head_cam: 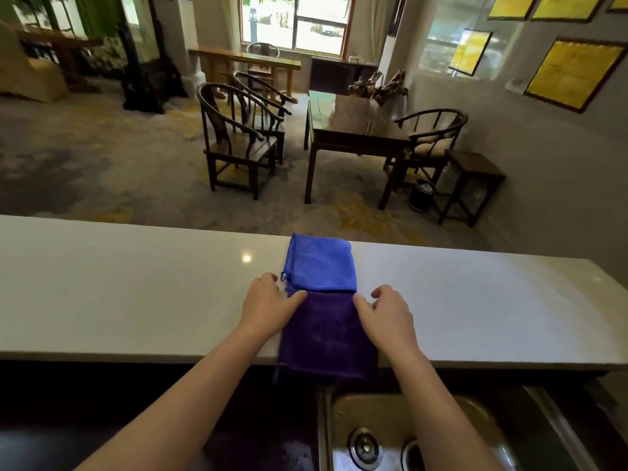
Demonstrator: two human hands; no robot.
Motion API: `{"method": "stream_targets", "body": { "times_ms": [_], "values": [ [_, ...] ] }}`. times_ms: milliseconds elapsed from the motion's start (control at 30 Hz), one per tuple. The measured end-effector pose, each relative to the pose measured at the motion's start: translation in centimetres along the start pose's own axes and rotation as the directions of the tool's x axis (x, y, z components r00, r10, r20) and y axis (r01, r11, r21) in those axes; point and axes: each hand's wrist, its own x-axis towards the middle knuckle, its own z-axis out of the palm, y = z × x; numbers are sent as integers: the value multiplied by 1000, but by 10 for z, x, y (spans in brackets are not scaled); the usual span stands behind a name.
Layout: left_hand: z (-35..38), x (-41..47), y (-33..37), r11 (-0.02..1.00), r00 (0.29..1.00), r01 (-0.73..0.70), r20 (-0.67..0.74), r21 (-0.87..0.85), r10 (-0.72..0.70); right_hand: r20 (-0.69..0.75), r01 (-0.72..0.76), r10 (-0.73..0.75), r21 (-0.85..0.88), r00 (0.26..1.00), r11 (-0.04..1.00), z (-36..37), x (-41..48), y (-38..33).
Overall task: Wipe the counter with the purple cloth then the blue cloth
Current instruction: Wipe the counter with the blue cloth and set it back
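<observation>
A folded purple cloth (328, 334) lies on the white counter (136, 294), its near end hanging over the front edge. A folded blue cloth (321, 263) lies just beyond it, touching its far end and reaching the counter's back edge. My left hand (268, 305) rests on the purple cloth's left far corner, thumb on the cloth. My right hand (387, 314) rests on its right far corner, fingers bent. Whether either hand pinches the fabric does not show.
A metal sink (424, 433) with a drain sits below the counter's front edge at the lower right. Beyond the counter are a dark wooden table (353, 130), several chairs and a small bin on the floor.
</observation>
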Motion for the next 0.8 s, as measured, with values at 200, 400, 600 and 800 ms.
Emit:
{"method": "stream_targets", "body": {
  "times_ms": [200, 400, 600, 800],
  "values": [
    [-2, 43, 15, 993, 994, 108, 26, -57, -107, 63, -38, 31, 113, 998, 993, 5, 49, -21],
    [10, 79, 30, 984, 984, 166, 81, -61, -161, 137, -80, 62, 130, 989, 988, 18, 81, -30],
    [24, 105, 37, 975, 974, 210, 103, -75, -202, 193, -101, 79, 108, 978, 989, 27, 104, -34],
    [31, 112, 29, 953, 955, 275, 147, -129, -256, 188, -70, 52, 90, 981, 994, 32, 108, -32]
  ]
}}
